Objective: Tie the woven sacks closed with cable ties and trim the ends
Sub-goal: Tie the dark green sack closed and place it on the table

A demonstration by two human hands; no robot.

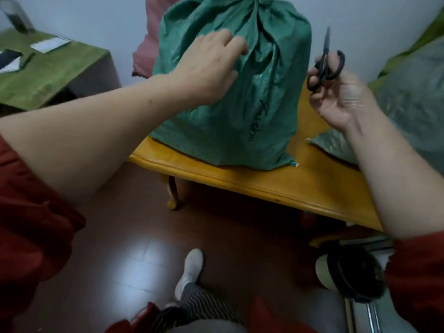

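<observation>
A shoe [192, 267] stands on the dark floor, just short of the yellow table [264, 186]. Above the table's edge the right hand [336, 102] clamps its fingers round the black loops of the scissors [326, 61], blades together and pointing up, away from the cloth (likely kept ready for trimming, not cutting yet). The left hand [209, 66] reaches across, fingers and thumb curled into the folds of the green sack [228, 121], probably to steady it or turn it. The sack stands upright on the table, its neck [254, 6] already gathered tight at the frame's top edge; whether a tie sits there, or has a tail left, is cut off. A grey sack [408, 92] lies just right of it, a pink one [149, 44] behind.
</observation>
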